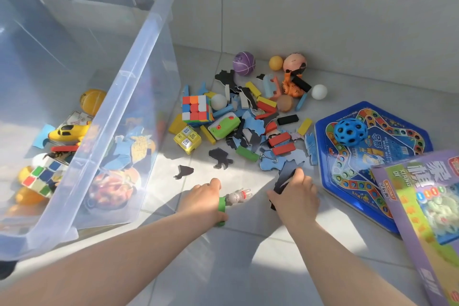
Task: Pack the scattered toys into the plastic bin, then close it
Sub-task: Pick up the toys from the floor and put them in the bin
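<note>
The clear plastic bin (139, 77) stands open on the floor at the left, with a yellow helicopter (70, 131), a cube (43, 176) and puzzle pieces inside. My left hand (203, 202) is closed around a green-handled toy with a grey rabbit figure (237, 197), low on the floor right of the bin. My right hand (295, 197) grips several dark puzzle pieces (285, 177) at the near edge of the toy pile (248, 119). The pile holds a colour cube (196, 108), blocks, balls and blue puzzle pieces.
A blue hexagonal game board (372, 161) with a blue holed ball (350, 130) lies at the right, partly under a purple game box (427, 208). A purple ball (244, 63), orange ball and white ball rest by the wall. Two loose dark pieces (219, 158) lie ahead.
</note>
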`<state>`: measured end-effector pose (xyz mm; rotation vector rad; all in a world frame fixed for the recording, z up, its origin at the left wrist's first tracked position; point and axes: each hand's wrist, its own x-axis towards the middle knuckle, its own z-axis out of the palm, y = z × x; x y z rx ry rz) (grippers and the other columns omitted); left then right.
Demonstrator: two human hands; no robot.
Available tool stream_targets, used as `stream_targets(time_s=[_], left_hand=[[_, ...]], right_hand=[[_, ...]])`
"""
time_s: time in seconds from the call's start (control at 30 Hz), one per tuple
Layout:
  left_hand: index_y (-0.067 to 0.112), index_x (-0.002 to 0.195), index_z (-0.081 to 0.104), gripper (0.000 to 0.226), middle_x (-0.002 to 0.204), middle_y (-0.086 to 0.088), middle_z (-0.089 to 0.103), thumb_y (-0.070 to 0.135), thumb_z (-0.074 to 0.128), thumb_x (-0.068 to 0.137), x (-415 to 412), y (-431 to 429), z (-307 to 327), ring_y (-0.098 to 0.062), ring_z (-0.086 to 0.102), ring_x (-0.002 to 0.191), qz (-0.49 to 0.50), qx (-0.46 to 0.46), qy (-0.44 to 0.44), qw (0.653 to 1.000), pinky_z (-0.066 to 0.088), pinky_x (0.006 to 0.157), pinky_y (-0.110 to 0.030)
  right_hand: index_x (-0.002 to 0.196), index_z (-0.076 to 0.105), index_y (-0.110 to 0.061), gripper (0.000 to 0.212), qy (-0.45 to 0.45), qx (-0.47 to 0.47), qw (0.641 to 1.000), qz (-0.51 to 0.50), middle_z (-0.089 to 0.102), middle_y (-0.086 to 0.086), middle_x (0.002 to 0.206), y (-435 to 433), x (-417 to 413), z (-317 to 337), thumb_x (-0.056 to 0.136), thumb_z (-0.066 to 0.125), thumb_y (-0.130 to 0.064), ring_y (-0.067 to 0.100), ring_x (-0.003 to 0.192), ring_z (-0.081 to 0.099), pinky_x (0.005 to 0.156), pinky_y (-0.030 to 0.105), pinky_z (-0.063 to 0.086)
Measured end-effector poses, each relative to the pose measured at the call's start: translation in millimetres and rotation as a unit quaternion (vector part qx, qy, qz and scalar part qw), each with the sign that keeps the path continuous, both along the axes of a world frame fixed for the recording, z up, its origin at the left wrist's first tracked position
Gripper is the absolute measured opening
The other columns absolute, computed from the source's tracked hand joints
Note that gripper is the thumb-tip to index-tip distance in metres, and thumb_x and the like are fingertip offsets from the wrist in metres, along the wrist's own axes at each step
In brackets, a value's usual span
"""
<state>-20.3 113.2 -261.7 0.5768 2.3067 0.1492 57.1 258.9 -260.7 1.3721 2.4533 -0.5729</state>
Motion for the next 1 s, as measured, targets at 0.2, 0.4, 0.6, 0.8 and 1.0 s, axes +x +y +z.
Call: stream_targets(time_s=[0.2, 0.4, 0.6, 0.8, 1.0], left_hand=[[0.026, 0.103, 0.043, 0.030, 0.106, 0.006, 0.053, 0.024, 0.060, 0.079, 1.5, -11.5, -2.0, -0.017, 0.044, 0.115, -0.010, 0.029, 0.017, 0.999, 0.027, 0.093, -0.025], [0.030, 0.091, 0.042, 0.022, 0.102, 0.002, 0.049, 0.010, 0.046, 0.081, 9.2, -17.3, -7.4, -0.018, 0.041, 0.115, -0.048, 0.079, 0.088, 0.992, 0.023, 0.095, -0.025], [0.028, 0.065, 0.058, 0.023, 0.076, 0.019, 0.051, 0.029, 0.039, 0.052, 1.7, -33.4, -8.7, -0.002, 0.047, 0.084, -0.052, 0.178, 0.193, 0.963, 0.019, 0.071, -0.020], [0.035, 0.065, 0.037, 0.005, 0.124, 0.015, 0.039, 0.030, 0.040, 0.064, -11.7, -72.2, -3.5, -0.007, 0.027, 0.130, -0.045, 0.162, 0.084, 0.982, 0.010, 0.084, -0.012], [0.027, 0.088, 0.057, 0.018, 0.150, 0.012, 0.021, 0.018, 0.053, 0.073, 0.3, -99.9, -6.8, -0.005, 0.016, 0.140, -0.128, 0.129, 0.033, 0.983, 0.022, 0.100, -0.020]], right_hand=[[0.111, 0.047, -0.005, 0.036, 0.055, -0.076, 0.987, -0.133, 0.060, 0.014, 0.115, 7.8, -12.9, -7.1, 0.081, 0.065, -0.011, 0.033, 0.110, 0.054, 0.091, 0.039, 0.044], [0.103, 0.047, -0.004, 0.020, 0.094, -0.131, 0.972, -0.169, 0.058, 0.016, 0.096, 16.2, -8.7, -10.7, 0.086, 0.055, -0.011, 0.035, 0.096, 0.056, 0.078, 0.033, 0.040], [0.087, 0.050, -0.002, 0.004, 0.142, -0.221, 0.944, -0.197, 0.053, 0.011, 0.077, 25.2, 1.5, -1.6, 0.089, 0.049, -0.005, 0.026, 0.070, 0.048, 0.062, 0.026, 0.037], [0.076, 0.065, 0.005, 0.014, 0.180, 0.005, 0.962, 0.203, 0.067, 0.017, 0.081, -4.0, -5.1, -6.8, 0.065, 0.062, -0.003, 0.039, 0.074, 0.065, 0.060, 0.039, 0.054], [0.048, 0.063, -0.018, 0.024, 0.113, 0.031, 0.890, 0.440, 0.074, 0.000, 0.074, -37.6, -9.6, -13.3, 0.027, 0.074, -0.020, 0.018, 0.060, 0.071, 0.048, 0.019, 0.052]])
